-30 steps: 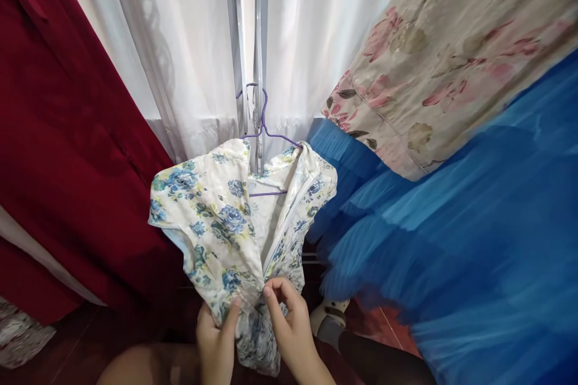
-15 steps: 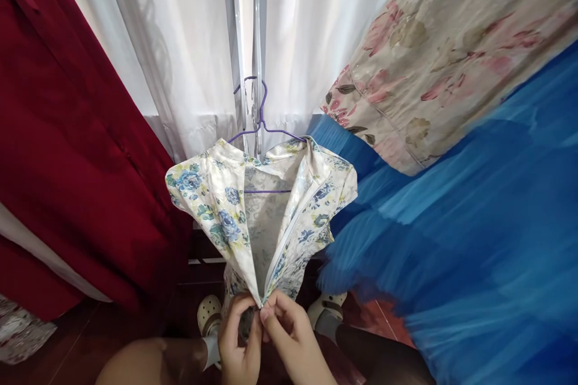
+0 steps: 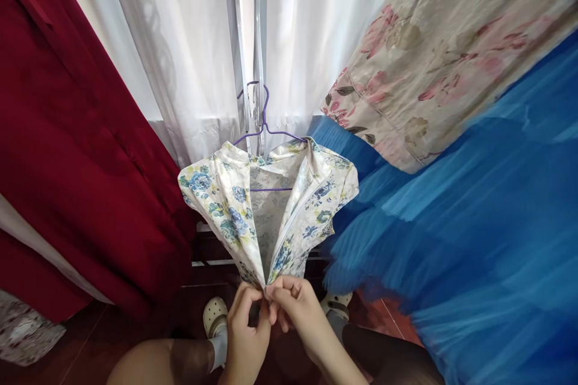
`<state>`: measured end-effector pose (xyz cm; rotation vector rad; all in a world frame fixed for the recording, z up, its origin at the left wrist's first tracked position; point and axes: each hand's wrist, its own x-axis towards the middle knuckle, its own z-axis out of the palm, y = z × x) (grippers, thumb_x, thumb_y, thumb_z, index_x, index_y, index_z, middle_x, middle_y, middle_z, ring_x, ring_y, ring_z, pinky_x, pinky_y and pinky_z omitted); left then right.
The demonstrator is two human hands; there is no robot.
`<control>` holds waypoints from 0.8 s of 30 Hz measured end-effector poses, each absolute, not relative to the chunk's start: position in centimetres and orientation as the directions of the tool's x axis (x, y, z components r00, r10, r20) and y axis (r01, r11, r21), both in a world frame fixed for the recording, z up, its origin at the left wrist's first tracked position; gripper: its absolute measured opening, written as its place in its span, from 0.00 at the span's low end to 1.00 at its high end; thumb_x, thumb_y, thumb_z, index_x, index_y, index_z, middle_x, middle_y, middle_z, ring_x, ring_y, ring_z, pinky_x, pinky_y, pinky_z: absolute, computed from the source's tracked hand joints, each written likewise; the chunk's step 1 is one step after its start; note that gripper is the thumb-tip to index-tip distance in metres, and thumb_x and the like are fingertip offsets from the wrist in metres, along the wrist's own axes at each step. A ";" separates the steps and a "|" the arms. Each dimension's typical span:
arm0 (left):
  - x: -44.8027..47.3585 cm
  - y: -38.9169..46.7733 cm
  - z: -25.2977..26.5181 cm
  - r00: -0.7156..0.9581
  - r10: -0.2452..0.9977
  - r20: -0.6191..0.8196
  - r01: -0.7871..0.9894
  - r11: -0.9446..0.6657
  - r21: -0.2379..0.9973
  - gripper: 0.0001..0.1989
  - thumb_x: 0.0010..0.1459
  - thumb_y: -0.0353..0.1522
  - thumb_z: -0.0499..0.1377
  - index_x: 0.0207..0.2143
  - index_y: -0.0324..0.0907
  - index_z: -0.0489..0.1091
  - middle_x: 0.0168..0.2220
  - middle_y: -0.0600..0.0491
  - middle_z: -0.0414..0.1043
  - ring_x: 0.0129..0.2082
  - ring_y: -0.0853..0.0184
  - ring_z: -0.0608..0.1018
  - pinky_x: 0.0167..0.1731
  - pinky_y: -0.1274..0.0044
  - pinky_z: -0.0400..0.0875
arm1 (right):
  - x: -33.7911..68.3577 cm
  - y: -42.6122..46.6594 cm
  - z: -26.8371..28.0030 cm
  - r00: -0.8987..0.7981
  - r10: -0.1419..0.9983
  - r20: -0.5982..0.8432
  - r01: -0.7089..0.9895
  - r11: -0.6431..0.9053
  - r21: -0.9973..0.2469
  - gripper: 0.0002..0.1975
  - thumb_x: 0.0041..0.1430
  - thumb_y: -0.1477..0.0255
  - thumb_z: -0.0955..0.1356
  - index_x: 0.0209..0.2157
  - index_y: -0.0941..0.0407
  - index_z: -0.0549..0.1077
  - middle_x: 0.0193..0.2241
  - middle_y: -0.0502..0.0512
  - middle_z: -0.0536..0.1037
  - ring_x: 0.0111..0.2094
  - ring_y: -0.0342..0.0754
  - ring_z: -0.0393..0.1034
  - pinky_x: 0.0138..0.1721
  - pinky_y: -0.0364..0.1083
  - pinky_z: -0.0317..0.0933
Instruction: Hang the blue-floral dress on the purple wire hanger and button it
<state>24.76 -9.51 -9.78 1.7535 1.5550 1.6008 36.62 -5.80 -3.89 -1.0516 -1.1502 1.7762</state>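
Note:
A white dress (image 3: 235, 192) with blue flowers hangs on a purple wire hanger (image 3: 265, 114). Its zippered opening spreads in a V that narrows down to my fingers. My left hand (image 3: 248, 325) pinches the fabric at the bottom of the V, on the left side. Right beside it, my right hand (image 3: 293, 304) has thumb and forefinger closed at the same point. The zipper pull itself is hidden by the fingertips. The dress below my hands is mostly out of sight behind them.
A red cloth (image 3: 90, 150) hangs on the left, white curtains (image 3: 180, 42) behind. At right hang a beige floral garment (image 3: 415, 72) and a blue tulle skirt (image 3: 451, 222). My legs and cream clogs (image 3: 215, 316) are below, on a reddish tiled floor (image 3: 85, 337).
Both hands, still pinching at the bottom of the V, have risen slightly. The left side of the dress and the hanger have shifted a little to the right.

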 end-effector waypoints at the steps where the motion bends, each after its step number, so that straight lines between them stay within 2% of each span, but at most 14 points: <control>1: 24.6 -9.4 -9.7 -0.191 0.835 0.516 0.509 -0.366 0.779 0.09 0.62 0.26 0.56 0.28 0.41 0.64 0.28 0.54 0.65 0.29 0.70 0.72 0.32 0.80 0.68 | 36.8 -5.3 -3.2 -0.363 0.906 -0.217 -0.174 -0.295 -0.940 0.16 0.55 0.60 0.71 0.23 0.58 0.70 0.14 0.50 0.75 0.11 0.37 0.53 0.16 0.40 0.39; 4: 24.3 -9.3 -9.3 -0.123 0.865 0.486 0.564 -0.342 0.752 0.08 0.60 0.22 0.53 0.29 0.41 0.64 0.30 0.54 0.65 0.30 0.70 0.72 0.34 0.80 0.67 | 37.1 -2.9 -0.1 -0.305 0.946 -0.113 -0.238 -0.190 -0.953 0.15 0.55 0.61 0.72 0.23 0.58 0.73 0.17 0.51 0.76 0.12 0.37 0.53 0.16 0.41 0.41; 6: 24.1 -9.3 -8.7 -0.065 0.885 0.462 0.615 -0.329 0.717 0.09 0.58 0.20 0.52 0.29 0.41 0.63 0.30 0.53 0.65 0.30 0.70 0.71 0.34 0.80 0.66 | 37.0 -0.6 2.7 -0.270 0.963 0.008 -0.274 -0.069 -0.959 0.15 0.54 0.63 0.73 0.22 0.58 0.74 0.16 0.50 0.75 0.13 0.36 0.52 0.16 0.41 0.42; 10: 23.8 -9.4 -7.4 0.052 0.915 0.401 0.706 -0.318 0.633 0.08 0.58 0.22 0.50 0.28 0.42 0.62 0.32 0.51 0.66 0.31 0.67 0.72 0.32 0.79 0.67 | 35.8 4.5 8.7 -0.170 0.964 0.203 -0.370 0.128 -0.920 0.14 0.51 0.64 0.74 0.21 0.59 0.75 0.17 0.50 0.73 0.14 0.36 0.52 0.16 0.42 0.44; 13: 23.4 -9.3 -7.1 0.108 0.928 0.356 0.731 -0.317 0.604 0.08 0.58 0.23 0.50 0.30 0.42 0.65 0.36 0.48 0.69 0.32 0.65 0.75 0.31 0.77 0.69 | 34.7 7.0 11.8 -0.040 0.976 0.212 -0.450 0.172 -0.877 0.11 0.52 0.67 0.72 0.24 0.60 0.75 0.18 0.48 0.72 0.15 0.35 0.52 0.16 0.40 0.41; 16: 22.5 -8.5 -7.0 0.120 0.936 0.332 0.729 -0.310 0.610 0.09 0.59 0.24 0.51 0.31 0.45 0.66 0.36 0.47 0.71 0.33 0.61 0.77 0.32 0.73 0.72 | 34.2 7.5 12.7 -0.067 0.969 0.240 -0.450 0.185 -0.874 0.10 0.54 0.67 0.71 0.26 0.60 0.74 0.18 0.47 0.72 0.15 0.35 0.53 0.16 0.39 0.42; 19: 21.1 -6.9 -5.6 0.119 0.936 0.332 0.709 -0.314 0.631 0.07 0.62 0.27 0.53 0.31 0.46 0.66 0.34 0.49 0.72 0.34 0.58 0.78 0.33 0.69 0.73 | 34.3 6.6 11.8 -0.088 0.940 0.330 -0.370 0.277 -0.887 0.10 0.57 0.66 0.70 0.28 0.58 0.73 0.17 0.47 0.73 0.15 0.36 0.56 0.17 0.40 0.47; 22: 20.2 -4.5 -1.5 0.046 0.869 0.494 0.668 -0.394 0.632 0.02 0.65 0.31 0.56 0.38 0.44 0.68 0.36 0.49 0.73 0.37 0.58 0.78 0.38 0.67 0.75 | 34.6 5.4 11.0 -0.083 0.905 0.416 -0.289 0.378 -0.880 0.11 0.60 0.64 0.70 0.29 0.56 0.71 0.17 0.46 0.73 0.16 0.38 0.58 0.19 0.40 0.51; 24: 20.0 -2.5 2.6 -0.016 0.708 0.706 0.637 -0.537 0.553 0.06 0.65 0.31 0.57 0.44 0.41 0.70 0.41 0.47 0.73 0.38 0.62 0.77 0.38 0.70 0.75 | 34.7 4.9 10.9 -0.095 0.884 0.458 -0.257 0.423 -0.869 0.11 0.61 0.63 0.69 0.29 0.55 0.69 0.17 0.46 0.74 0.16 0.38 0.58 0.20 0.41 0.52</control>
